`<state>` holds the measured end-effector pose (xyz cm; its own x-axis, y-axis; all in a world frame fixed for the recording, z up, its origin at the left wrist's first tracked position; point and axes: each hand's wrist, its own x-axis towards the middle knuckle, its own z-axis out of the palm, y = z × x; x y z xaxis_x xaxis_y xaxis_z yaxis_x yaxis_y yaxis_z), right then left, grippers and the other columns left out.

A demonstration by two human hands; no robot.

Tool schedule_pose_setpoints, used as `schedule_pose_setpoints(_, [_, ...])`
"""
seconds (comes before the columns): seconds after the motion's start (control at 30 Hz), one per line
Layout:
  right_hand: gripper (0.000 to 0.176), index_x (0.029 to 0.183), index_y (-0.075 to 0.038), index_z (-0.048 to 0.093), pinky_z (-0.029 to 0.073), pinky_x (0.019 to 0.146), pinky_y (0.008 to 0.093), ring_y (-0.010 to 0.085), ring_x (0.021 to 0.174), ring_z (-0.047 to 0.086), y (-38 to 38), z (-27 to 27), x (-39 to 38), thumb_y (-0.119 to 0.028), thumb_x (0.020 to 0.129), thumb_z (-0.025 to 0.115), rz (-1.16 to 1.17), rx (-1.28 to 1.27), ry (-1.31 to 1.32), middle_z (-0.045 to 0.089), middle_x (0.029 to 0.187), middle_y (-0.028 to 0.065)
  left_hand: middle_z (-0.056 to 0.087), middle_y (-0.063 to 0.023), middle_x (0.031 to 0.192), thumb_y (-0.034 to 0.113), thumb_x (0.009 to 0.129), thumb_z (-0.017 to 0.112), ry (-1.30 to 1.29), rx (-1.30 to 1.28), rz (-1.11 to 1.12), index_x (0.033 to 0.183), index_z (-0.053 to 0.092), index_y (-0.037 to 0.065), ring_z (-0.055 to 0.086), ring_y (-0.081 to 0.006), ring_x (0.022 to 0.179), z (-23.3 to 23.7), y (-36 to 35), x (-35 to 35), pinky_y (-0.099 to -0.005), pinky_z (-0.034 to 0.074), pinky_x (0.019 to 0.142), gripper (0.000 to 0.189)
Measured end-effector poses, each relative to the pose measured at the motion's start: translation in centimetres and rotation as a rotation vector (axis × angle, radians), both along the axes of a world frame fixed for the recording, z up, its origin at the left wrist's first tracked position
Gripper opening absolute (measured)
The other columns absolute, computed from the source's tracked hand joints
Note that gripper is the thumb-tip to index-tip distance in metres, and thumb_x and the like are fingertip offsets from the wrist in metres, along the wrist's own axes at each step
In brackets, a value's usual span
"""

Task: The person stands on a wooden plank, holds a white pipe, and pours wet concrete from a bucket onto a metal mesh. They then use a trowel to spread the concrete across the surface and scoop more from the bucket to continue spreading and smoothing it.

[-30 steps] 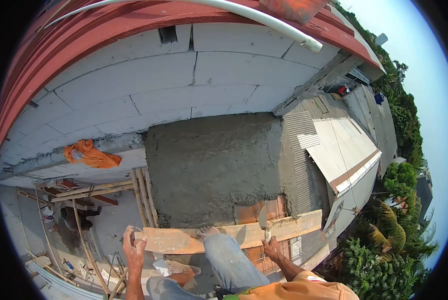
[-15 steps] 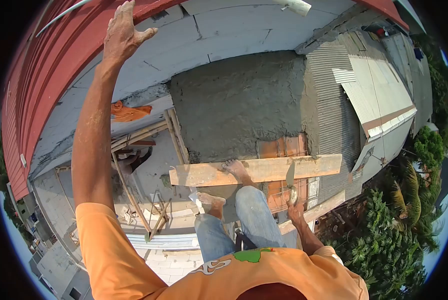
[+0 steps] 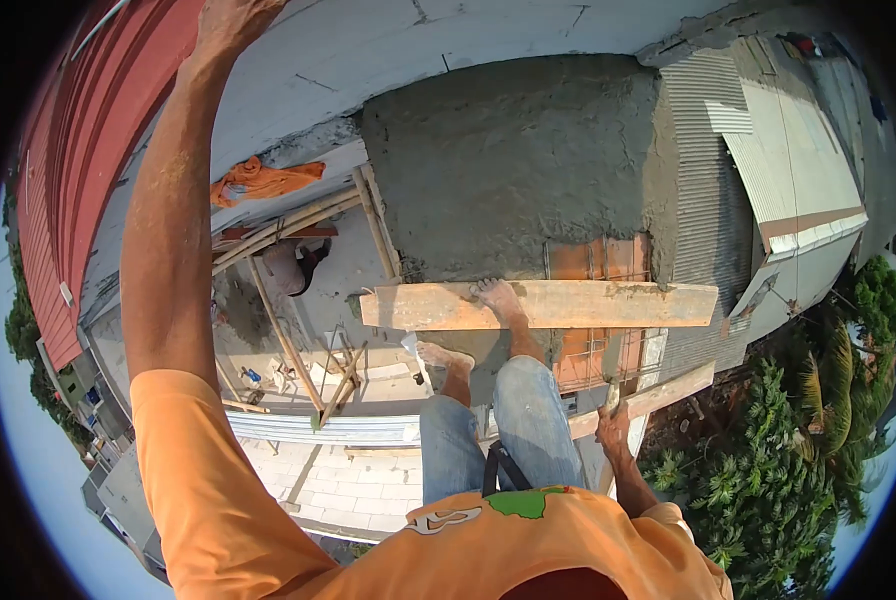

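Head view: a trowel is clasped by the right grip below the wooden plank; openness of the raised left grip cannot be told.

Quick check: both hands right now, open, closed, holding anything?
Left hand: raised against the block wall, fingers cut off; cannot tell.
Right hand: closed on a trowel.

The shirt and cloth are orange, the jeans faded blue. Wet plaster is grey, the corrugated roof ribbed grey.
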<state>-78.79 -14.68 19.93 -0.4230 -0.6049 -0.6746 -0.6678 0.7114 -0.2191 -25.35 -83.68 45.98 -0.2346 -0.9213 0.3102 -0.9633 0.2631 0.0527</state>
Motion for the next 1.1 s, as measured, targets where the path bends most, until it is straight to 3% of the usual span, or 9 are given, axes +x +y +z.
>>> schedule_pose_setpoints(0.3, [0.029,0.104,-0.006,0.040,0.043,0.036,0.0323,0.0203,0.043,0.052,-2.1,-1.9,1.0,-0.025,0.090,0.058,0.052,-0.067,-0.061,0.052,0.060,0.0106,0.065,-0.0202,0.094,0.008,0.079,0.056,0.094,0.078,-0.112,0.110,0.060,0.006,0.062,-0.0332,0.090,-0.7,-1.4,0.9,-0.0412,0.047,0.080,0.032])
schedule_pose_setpoints(0.4, [0.032,0.107,-0.006,0.041,0.044,0.037,0.0334,0.0204,0.044,0.053,-7.6,1.7,3.0,-0.025,0.088,0.058,0.063,-0.024,0.008,0.053,0.062,0.0115,0.064,-0.0202,0.104,0.034,0.084,0.060,-0.048,0.139,0.007,0.125,0.052,0.011,0.061,-0.0358,0.097,-1.1,-2.6,2.1,-0.0443,0.046,0.081,0.047])
schedule_pose_setpoints(0.47, [0.038,0.108,0.001,0.041,0.052,0.058,0.0462,0.0440,0.071,0.063,-10.4,3.9,3.8,-0.021,0.085,0.061,-0.241,0.197,-0.164,0.059,0.082,0.0285,0.063,-0.0189,0.110,0.043,0.088,0.057,-0.150,0.181,0.072,0.135,0.045,0.018,0.061,-0.0368,0.101,-2.8,-5.1,4.7,-0.0455,0.047,0.081,0.054])
schedule_pose_setpoints(0.6, [0.037,0.107,0.001,0.040,0.051,0.053,0.0443,0.0396,0.064,0.063,-8.7,2.8,2.5,-0.021,0.085,0.060,-0.394,0.125,-0.234,0.060,0.080,0.0272,0.066,-0.0175,0.101,0.036,0.093,0.050,-0.032,0.135,0.022,0.134,0.046,0.024,0.064,-0.0386,0.091,-3.9,-5.0,5.5,-0.0463,0.047,0.075,0.043])
schedule_pose_setpoints(0.67, [0.034,0.104,0.000,0.042,0.047,0.033,0.0333,0.0188,0.043,0.053,-6.0,0.3,1.5,-0.021,0.083,0.058,-0.342,-0.031,-0.166,0.054,0.062,0.0111,0.066,-0.0178,0.103,0.035,0.093,0.051,-0.075,0.195,0.048,0.135,0.046,0.022,0.063,-0.0382,0.092,-3.7,-5.2,5.9,-0.0460,0.047,0.075,0.044])
schedule_pose_setpoints(0.8, [0.033,0.100,0.002,0.040,0.048,0.033,0.0332,0.0197,0.044,0.053,-9.2,4.4,2.2,-0.020,0.084,0.059,-0.515,0.100,-0.186,0.053,0.062,0.0129,0.065,-0.0198,0.101,0.027,0.090,0.053,-0.080,0.119,0.019,0.135,0.047,0.020,0.064,-0.0358,0.087,-3.3,-5.2,5.7,-0.0457,0.046,0.074,0.047])
schedule_pose_setpoints(0.83, [0.036,0.101,0.004,0.043,0.053,0.043,0.0401,0.0354,0.057,0.063,-9.0,4.5,1.9,-0.022,0.084,0.061,-0.458,0.137,-0.150,0.060,0.074,0.0243,0.064,-0.0204,0.100,0.023,0.088,0.053,-0.052,0.193,0.051,0.136,0.047,0.019,0.064,-0.0353,0.085,-2.9,-4.9,5.3,-0.0457,0.046,0.073,0.048])
schedule_pose_setpoints(1.0, [0.041,0.103,0.003,0.041,0.053,0.041,0.0388,0.0338,0.054,0.063,-8.5,5.9,1.5,-0.026,0.084,0.063,-0.530,0.148,-0.129,0.061,0.077,0.0254,0.064,-0.0205,0.101,0.016,0.085,0.053,-0.017,0.216,0.045,0.136,0.047,0.019,0.064,-0.0355,0.085,-2.2,-4.3,4.3,-0.0457,0.046,0.074,0.051])
schedule_pose_setpoints(1.1, [0.034,0.103,0.000,0.038,0.047,0.035,0.0345,0.0212,0.046,0.055,-8.7,7.1,1.9,-0.019,0.084,0.059,-0.573,0.172,-0.120,0.055,0.065,0.0141,0.065,-0.0185,0.108,0.011,0.084,0.054,0.014,0.212,-0.014,0.136,0.047,0.017,0.065,-0.0364,0.091,-2.3,-4.5,4.5,-0.0441,0.047,0.078,0.052])
